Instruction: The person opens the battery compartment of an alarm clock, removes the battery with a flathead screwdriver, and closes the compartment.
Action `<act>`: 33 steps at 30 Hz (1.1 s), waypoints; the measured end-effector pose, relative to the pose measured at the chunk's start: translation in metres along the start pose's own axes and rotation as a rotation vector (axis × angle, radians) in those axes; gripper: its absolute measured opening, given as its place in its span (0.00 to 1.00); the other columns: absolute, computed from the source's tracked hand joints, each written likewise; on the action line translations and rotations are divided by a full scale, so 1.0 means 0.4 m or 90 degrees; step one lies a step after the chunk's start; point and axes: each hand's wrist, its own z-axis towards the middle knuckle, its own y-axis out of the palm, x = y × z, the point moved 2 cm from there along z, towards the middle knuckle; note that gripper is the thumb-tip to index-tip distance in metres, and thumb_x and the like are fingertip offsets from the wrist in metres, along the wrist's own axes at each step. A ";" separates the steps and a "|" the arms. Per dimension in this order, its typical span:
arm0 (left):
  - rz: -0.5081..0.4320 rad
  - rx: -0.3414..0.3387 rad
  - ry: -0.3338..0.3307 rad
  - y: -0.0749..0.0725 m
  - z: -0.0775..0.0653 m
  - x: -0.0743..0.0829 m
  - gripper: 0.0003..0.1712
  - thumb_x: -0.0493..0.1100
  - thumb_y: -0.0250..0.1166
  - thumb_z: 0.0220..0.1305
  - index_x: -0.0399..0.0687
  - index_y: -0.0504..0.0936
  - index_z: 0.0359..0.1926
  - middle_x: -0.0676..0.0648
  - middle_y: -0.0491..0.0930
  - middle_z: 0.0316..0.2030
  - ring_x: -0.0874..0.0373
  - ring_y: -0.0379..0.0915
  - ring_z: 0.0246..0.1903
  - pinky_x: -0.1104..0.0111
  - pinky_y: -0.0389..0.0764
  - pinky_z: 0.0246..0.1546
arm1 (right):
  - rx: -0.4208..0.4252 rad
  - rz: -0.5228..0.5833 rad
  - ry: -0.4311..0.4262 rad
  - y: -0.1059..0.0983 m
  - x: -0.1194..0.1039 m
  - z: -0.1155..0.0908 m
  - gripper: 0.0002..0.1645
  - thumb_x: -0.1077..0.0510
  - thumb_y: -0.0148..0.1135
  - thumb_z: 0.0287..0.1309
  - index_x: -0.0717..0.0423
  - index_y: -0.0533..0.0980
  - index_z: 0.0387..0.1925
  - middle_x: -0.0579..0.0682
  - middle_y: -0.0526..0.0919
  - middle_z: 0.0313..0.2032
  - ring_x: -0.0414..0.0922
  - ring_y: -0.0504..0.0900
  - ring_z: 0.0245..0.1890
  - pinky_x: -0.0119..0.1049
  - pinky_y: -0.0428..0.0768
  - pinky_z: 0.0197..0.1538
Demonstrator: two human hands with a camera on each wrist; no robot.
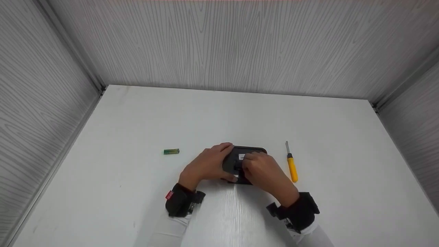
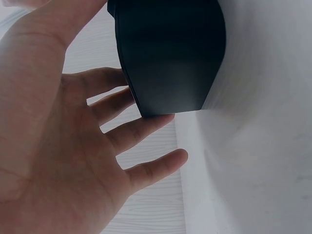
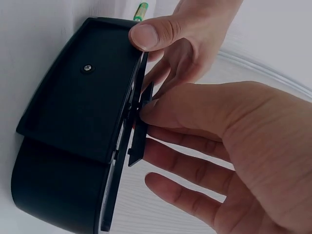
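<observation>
A black plastic device (image 1: 248, 150) with a white label lies on the table between both hands. My left hand (image 1: 210, 164) holds its left end, thumb on the near side and fingers on the far side. In the right wrist view the left thumb presses an edge of the casing (image 3: 73, 112). My right hand (image 1: 263, 168) pinches a thin black battery cover (image 3: 140, 139) between thumb and fingers. The cover stands tilted at the device's open face. In the left wrist view, the left fingers (image 2: 146, 129) reach along the casing, the little finger apart from it.
A green battery (image 1: 171, 151) lies on the white table (image 1: 219, 116) to the left of the hands. To the right, a screwdriver (image 1: 292, 168) with a yellow handle points away. Grey wood-grain panels (image 1: 219, 44) enclose the table at the back and sides.
</observation>
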 end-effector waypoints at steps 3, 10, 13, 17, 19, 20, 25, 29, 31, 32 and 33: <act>0.001 0.000 -0.002 0.001 0.001 -0.002 0.60 0.67 0.73 0.46 0.52 0.55 0.75 0.51 0.57 0.74 0.50 0.58 0.71 0.53 0.64 0.68 | -0.012 0.005 0.005 0.003 -0.001 0.000 0.05 0.66 0.65 0.50 0.56 0.82 0.23 0.46 0.82 0.24 0.43 0.79 0.28 0.39 0.82 0.41; 0.007 -0.004 -0.002 0.002 0.002 -0.002 0.61 0.68 0.72 0.46 0.51 0.55 0.75 0.50 0.56 0.74 0.51 0.57 0.71 0.53 0.62 0.69 | -0.033 0.008 0.008 0.013 -0.002 0.000 0.04 0.66 0.65 0.51 0.57 0.83 0.26 0.47 0.81 0.24 0.43 0.78 0.26 0.39 0.83 0.41; 0.006 -0.004 -0.001 0.001 0.001 0.001 0.61 0.68 0.72 0.47 0.52 0.55 0.75 0.50 0.57 0.74 0.51 0.57 0.71 0.53 0.63 0.69 | -0.039 0.010 0.010 0.015 -0.003 0.000 0.04 0.66 0.65 0.52 0.56 0.83 0.26 0.47 0.81 0.24 0.43 0.78 0.26 0.39 0.83 0.41; 0.002 -0.002 0.002 -0.002 -0.002 0.005 0.60 0.67 0.73 0.46 0.52 0.55 0.75 0.50 0.57 0.74 0.50 0.58 0.71 0.53 0.64 0.68 | -0.044 0.013 0.020 0.015 -0.001 0.000 0.05 0.66 0.64 0.53 0.57 0.83 0.26 0.47 0.81 0.24 0.43 0.78 0.27 0.40 0.83 0.42; 0.000 -0.003 0.001 -0.003 -0.002 0.006 0.60 0.66 0.73 0.46 0.52 0.55 0.75 0.50 0.57 0.74 0.49 0.58 0.71 0.53 0.64 0.68 | -0.046 0.015 0.026 0.016 0.000 0.000 0.05 0.65 0.64 0.53 0.56 0.83 0.25 0.47 0.81 0.24 0.43 0.78 0.27 0.40 0.83 0.43; -0.001 -0.005 0.000 -0.003 -0.002 0.007 0.60 0.66 0.73 0.46 0.52 0.55 0.75 0.50 0.56 0.74 0.49 0.58 0.71 0.53 0.64 0.68 | -0.047 0.015 0.027 0.016 0.000 0.000 0.05 0.65 0.64 0.53 0.57 0.83 0.25 0.47 0.81 0.24 0.43 0.77 0.27 0.40 0.83 0.43; -0.001 -0.007 0.000 -0.003 -0.001 0.007 0.60 0.66 0.73 0.46 0.53 0.55 0.75 0.50 0.56 0.74 0.50 0.57 0.71 0.52 0.63 0.69 | -0.049 0.018 0.029 0.016 0.002 -0.001 0.05 0.66 0.64 0.53 0.57 0.83 0.25 0.47 0.81 0.24 0.44 0.78 0.27 0.40 0.83 0.43; -0.001 -0.005 0.000 -0.003 -0.001 0.006 0.61 0.67 0.73 0.46 0.53 0.55 0.75 0.50 0.56 0.74 0.51 0.57 0.71 0.53 0.62 0.69 | -0.048 0.016 0.025 0.017 0.001 0.000 0.05 0.65 0.64 0.54 0.57 0.84 0.27 0.47 0.82 0.25 0.44 0.79 0.28 0.40 0.83 0.44; -0.003 -0.004 0.000 -0.003 0.000 0.005 0.61 0.67 0.73 0.46 0.52 0.55 0.76 0.50 0.56 0.74 0.52 0.56 0.72 0.53 0.62 0.70 | -0.049 0.012 0.020 0.018 0.001 0.000 0.04 0.65 0.65 0.55 0.56 0.85 0.29 0.48 0.82 0.26 0.44 0.80 0.29 0.40 0.83 0.45; -0.004 -0.004 0.001 -0.002 0.000 0.005 0.61 0.67 0.73 0.46 0.52 0.55 0.75 0.50 0.57 0.74 0.52 0.56 0.72 0.53 0.62 0.70 | -0.051 0.010 0.018 0.018 0.001 0.000 0.04 0.65 0.65 0.55 0.56 0.85 0.29 0.48 0.82 0.26 0.44 0.80 0.29 0.40 0.84 0.45; -0.005 -0.004 0.001 -0.002 0.000 0.004 0.61 0.67 0.73 0.46 0.52 0.55 0.75 0.50 0.57 0.74 0.51 0.56 0.72 0.53 0.62 0.70 | -0.052 0.010 0.016 0.018 0.000 0.000 0.04 0.64 0.65 0.55 0.56 0.85 0.30 0.48 0.82 0.26 0.44 0.80 0.29 0.40 0.84 0.44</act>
